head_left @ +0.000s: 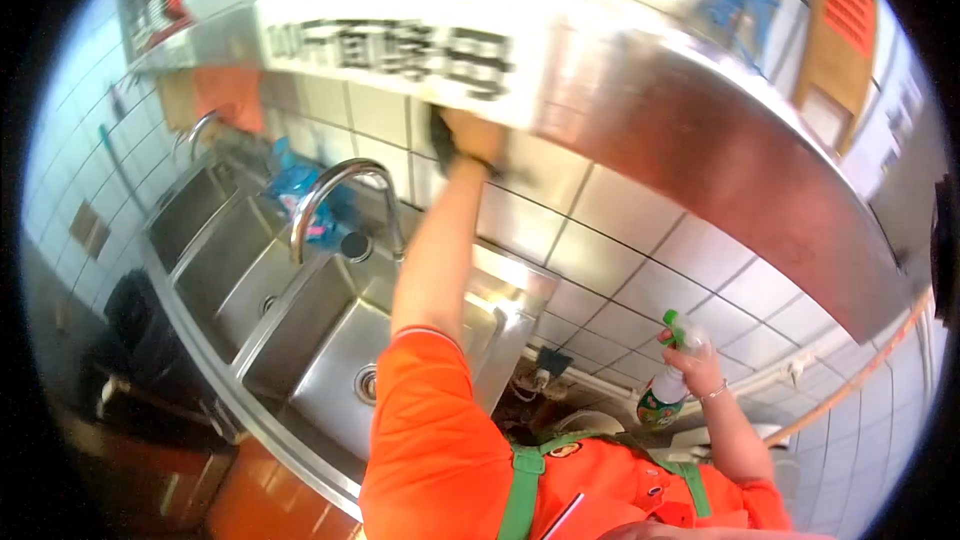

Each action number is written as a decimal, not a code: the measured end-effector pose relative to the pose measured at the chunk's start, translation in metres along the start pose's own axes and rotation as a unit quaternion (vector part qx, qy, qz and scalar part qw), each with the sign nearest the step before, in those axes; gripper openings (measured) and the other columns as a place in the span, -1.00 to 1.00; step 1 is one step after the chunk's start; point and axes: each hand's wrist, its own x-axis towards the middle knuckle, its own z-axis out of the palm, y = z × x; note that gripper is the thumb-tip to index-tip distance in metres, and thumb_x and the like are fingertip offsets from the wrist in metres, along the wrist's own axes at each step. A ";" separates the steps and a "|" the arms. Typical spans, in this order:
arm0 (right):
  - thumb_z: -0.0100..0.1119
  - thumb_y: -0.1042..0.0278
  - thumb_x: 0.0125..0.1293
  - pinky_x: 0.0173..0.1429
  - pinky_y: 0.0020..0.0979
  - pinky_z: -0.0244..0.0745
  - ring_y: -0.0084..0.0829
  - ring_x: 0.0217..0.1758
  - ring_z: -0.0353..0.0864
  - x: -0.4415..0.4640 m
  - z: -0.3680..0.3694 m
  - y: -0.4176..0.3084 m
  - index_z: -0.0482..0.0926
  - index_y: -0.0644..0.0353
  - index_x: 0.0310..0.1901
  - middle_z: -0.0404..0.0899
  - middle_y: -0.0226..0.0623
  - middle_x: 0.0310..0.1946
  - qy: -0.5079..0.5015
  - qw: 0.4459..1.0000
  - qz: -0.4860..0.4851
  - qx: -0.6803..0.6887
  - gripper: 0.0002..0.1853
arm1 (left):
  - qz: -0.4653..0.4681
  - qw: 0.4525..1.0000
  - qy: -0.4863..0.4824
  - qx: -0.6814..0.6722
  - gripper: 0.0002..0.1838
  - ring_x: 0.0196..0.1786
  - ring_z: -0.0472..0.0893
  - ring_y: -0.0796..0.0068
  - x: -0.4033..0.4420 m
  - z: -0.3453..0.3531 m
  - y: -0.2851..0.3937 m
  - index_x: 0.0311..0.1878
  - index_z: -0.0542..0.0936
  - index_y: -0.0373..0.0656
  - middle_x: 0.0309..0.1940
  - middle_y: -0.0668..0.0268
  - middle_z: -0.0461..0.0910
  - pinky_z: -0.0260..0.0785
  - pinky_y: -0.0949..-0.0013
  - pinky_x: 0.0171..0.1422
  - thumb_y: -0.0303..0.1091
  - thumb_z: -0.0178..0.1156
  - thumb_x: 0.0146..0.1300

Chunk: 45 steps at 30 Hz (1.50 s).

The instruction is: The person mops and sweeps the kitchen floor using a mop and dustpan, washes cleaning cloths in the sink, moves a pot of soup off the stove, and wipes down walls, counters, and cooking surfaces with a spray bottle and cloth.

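My left hand point(472, 132) is raised to the tiled wall point(520, 222), just under the shelf's front edge. It holds a dark cloth point(440, 138) against the tiles; its fingertips are partly hidden and blurred. A dark band circles that wrist. On the right, my right hand point(697, 365) is closed around a spray bottle point(664, 398) with a green top and a green label, held out in front of the lower wall tiles.
A steel sink point(335, 355) with several basins and a curved tap point(345, 172) stands left. Blue plastic bottles point(295, 190) are behind it. A metal shelf point(720, 165) with a lettered sign overhangs the wall. Pipes point(610, 380) run low along it.
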 end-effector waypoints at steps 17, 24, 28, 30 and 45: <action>0.23 0.45 -0.06 -0.20 -0.57 0.35 -0.63 -0.29 0.42 -0.036 -0.068 0.045 0.46 0.23 -0.11 0.51 -0.43 -0.34 0.039 0.993 -0.012 0.113 -0.61 | 0.417 0.824 -0.277 -0.265 -0.64 0.00 0.43 0.23 -0.040 -0.081 0.156 0.04 0.38 -0.05 0.18 0.27 0.24 0.33 0.25 0.02 -0.24 -0.04 0.15; 0.16 0.49 -0.06 -0.23 -0.57 0.33 -0.62 -0.31 0.38 -0.055 -0.094 0.082 0.43 0.23 -0.03 0.49 -0.45 -0.30 0.114 0.985 -0.040 0.120 -0.55 | 0.420 0.802 -0.412 -0.102 -0.61 -0.22 0.52 0.08 -0.079 -0.104 0.248 -0.02 0.41 -0.07 -0.03 0.18 0.44 0.40 0.12 -0.13 -0.12 -0.09 0.11; 0.19 0.47 -0.05 -0.22 -0.57 0.33 -0.63 -0.31 0.38 -0.081 -0.088 0.108 0.38 0.20 0.05 0.47 -0.48 -0.29 0.136 0.972 -0.013 0.193 -0.48 | 0.428 0.698 -0.484 -0.309 -0.69 -0.16 0.51 0.19 -0.250 -0.025 0.203 -0.11 0.48 0.03 -0.28 0.19 0.52 0.30 0.21 -0.06 -0.06 -0.09 0.20; 0.24 0.38 -0.06 -0.25 -0.57 0.34 -0.62 -0.30 0.44 -0.094 -0.090 0.105 0.48 0.27 -0.16 0.52 -0.43 -0.34 0.135 0.970 0.026 0.199 -0.63 | 0.460 0.639 -0.549 -0.280 -0.72 -0.17 0.50 0.16 -0.229 -0.044 0.231 -0.15 0.49 0.00 -0.28 0.17 0.52 0.29 0.20 -0.06 -0.09 -0.09 0.21; 0.25 0.39 -0.06 -0.04 -0.45 0.32 -0.53 -0.18 0.44 -0.168 -0.098 0.119 0.43 0.26 -0.06 0.51 -0.38 -0.27 0.258 0.934 0.049 0.242 -0.55 | 0.644 0.556 -0.502 -0.154 -0.73 -0.03 0.41 0.19 -0.213 -0.087 0.412 -0.18 0.48 -0.24 -0.09 0.09 0.44 0.29 0.18 0.01 -0.44 -0.10 0.05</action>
